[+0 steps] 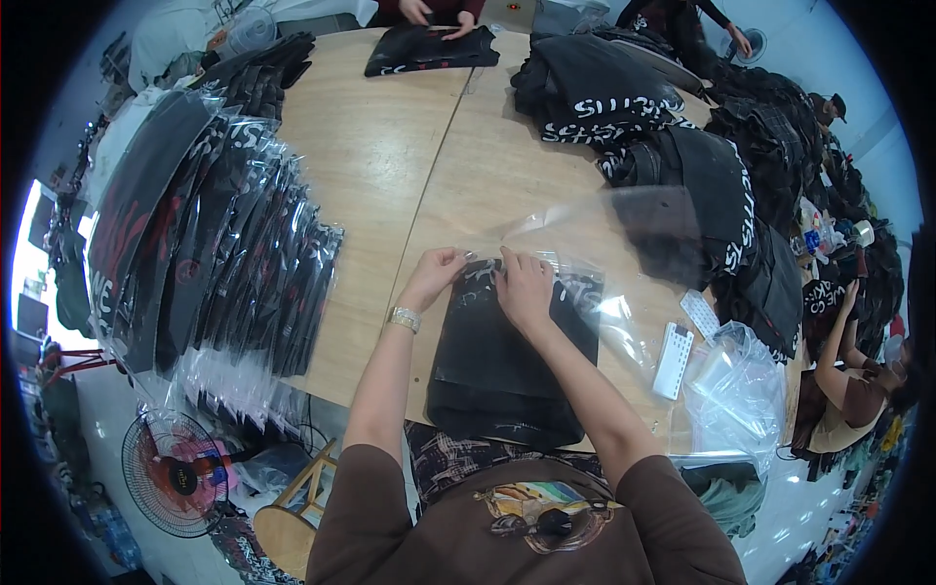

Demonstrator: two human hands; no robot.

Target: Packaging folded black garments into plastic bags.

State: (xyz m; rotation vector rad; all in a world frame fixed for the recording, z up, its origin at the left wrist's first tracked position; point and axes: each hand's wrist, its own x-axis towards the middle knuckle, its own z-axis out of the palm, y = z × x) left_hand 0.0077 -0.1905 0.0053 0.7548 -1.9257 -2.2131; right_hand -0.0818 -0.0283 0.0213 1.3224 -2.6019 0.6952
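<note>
A folded black garment (507, 361) with white print at its far end lies on the table before me. A clear plastic bag (624, 327) covers its far end and spreads out to the right, with loose film reaching toward the dark pile. My left hand (436, 277) pinches the plastic at the far left corner of the garment. Close beside it, my right hand (525, 287) rests over the far edge, its fingers bent and closed on the film there. The fingertips of both hands are partly hidden in the shiny plastic.
Bagged black garments (224, 244) overlap in a long row at the left. Folded dark garments (682, 185) are piled at the right, near white label strips (673, 361) and clear bags (741, 380). Across the wooden table (390, 127), another person's hands touch a black garment (429, 51). A fan (180, 476) stands lower left.
</note>
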